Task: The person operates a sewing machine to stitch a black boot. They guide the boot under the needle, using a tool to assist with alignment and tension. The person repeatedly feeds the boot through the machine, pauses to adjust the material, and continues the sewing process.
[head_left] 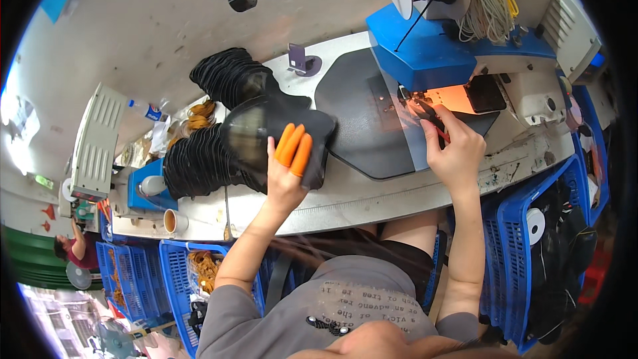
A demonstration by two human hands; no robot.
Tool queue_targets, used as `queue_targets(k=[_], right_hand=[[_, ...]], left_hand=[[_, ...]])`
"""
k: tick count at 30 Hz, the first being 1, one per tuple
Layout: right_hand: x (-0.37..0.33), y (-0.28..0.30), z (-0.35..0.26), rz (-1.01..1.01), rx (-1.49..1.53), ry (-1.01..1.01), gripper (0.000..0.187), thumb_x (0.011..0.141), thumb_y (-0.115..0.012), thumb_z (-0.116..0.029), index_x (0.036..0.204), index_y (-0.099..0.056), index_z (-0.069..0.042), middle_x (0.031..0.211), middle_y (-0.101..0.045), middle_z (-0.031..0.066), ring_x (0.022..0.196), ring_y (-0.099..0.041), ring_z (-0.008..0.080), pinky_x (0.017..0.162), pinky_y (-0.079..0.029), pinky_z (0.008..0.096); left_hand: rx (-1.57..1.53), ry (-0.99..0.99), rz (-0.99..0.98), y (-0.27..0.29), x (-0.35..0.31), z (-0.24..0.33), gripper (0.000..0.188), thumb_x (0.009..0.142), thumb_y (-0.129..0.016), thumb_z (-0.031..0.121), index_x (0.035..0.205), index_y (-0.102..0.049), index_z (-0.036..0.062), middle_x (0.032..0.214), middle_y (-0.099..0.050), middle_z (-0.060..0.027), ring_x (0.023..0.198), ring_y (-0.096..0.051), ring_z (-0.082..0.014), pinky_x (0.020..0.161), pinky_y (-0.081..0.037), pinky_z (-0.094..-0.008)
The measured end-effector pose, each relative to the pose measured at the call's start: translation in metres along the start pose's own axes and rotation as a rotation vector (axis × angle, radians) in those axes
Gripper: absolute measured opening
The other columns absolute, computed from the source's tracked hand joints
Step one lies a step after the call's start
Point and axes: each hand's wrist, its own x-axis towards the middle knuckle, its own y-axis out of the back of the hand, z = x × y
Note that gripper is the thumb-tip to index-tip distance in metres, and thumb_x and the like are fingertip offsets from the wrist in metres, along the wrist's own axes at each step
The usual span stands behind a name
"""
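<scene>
My left hand [287, 179], with orange finger cots on three fingers, lies over a smooth black cut piece [309, 129] at the front of the stacks. Its thumb is hidden, apparently beneath that piece, which looks slightly blurred. Under the lit head of a blue-and-white sewing machine [425, 46], my right hand [458, 146] pinches a small red-and-dark hand tool [444, 131]. The tool's tip is close to the needle area, where details are too small to make out. A dark flat plate [362, 119] covers the machine's work surface between my hands.
Stacks of black pieces [199, 163] stand left of my left hand. A paper cup [175, 221] sits near the table's front edge. Blue baskets flank me, one at left [174, 259] and one at right [495, 246]. Another person [80, 249] is far left.
</scene>
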Motion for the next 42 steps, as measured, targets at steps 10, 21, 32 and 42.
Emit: queue_targets(k=[10, 21, 32, 42], right_hand=[[0.001, 0.0, -0.001, 0.014, -0.005, 0.026, 0.023, 0.082, -0.07, -0.021, 0.101, -0.069, -0.008, 0.074, -0.069, 0.008, 0.062, -0.067, 0.0258, 0.055, -0.05, 0.0346], [0.002, 0.001, -0.002, -0.004, -0.013, 0.016, 0.021, 0.082, -0.07, -0.022, 0.098, -0.068, -0.008, 0.074, -0.069, 0.0092, 0.063, -0.067, 0.0289, 0.055, -0.05, 0.0367], [0.001, 0.0, 0.0, -0.012, -0.005, 0.013, 0.022, 0.081, -0.07, -0.022, 0.099, -0.069, -0.008, 0.076, -0.07, 0.0105, 0.064, -0.068, 0.0297, 0.057, -0.052, 0.0371], [-0.001, 0.014, 0.0, 0.007, 0.28, -0.093, 0.016, 0.084, -0.071, -0.016, 0.095, -0.069, -0.004, 0.067, -0.067, 0.0098, 0.055, -0.065, 0.025, 0.053, -0.049, 0.0325]], left_hand=[[0.276, 0.249, -0.434, -0.051, -0.057, 0.002, 0.064, 0.087, -0.06, 0.048, 0.132, -0.054, 0.0025, 0.134, -0.048, -0.0251, 0.132, -0.039, -0.0391, 0.107, -0.011, -0.0718], [0.632, 0.533, -0.489, -0.134, 0.044, -0.089, 0.031, 0.078, -0.065, 0.018, 0.103, -0.068, 0.0002, 0.1, -0.065, -0.0171, 0.098, -0.062, -0.0325, 0.093, -0.045, -0.0552], [0.419, 0.404, -0.056, -0.108, 0.086, -0.101, 0.011, 0.084, -0.055, 0.008, 0.083, -0.066, 0.0028, 0.083, -0.066, -0.017, 0.075, -0.067, -0.0322, 0.067, -0.056, -0.0422], [-0.059, -0.014, 0.029, -0.019, 0.124, 0.02, 0.019, 0.073, -0.071, 0.011, 0.092, -0.075, 0.0102, 0.09, -0.07, -0.0103, 0.08, -0.065, -0.0287, 0.099, -0.047, -0.0466]])
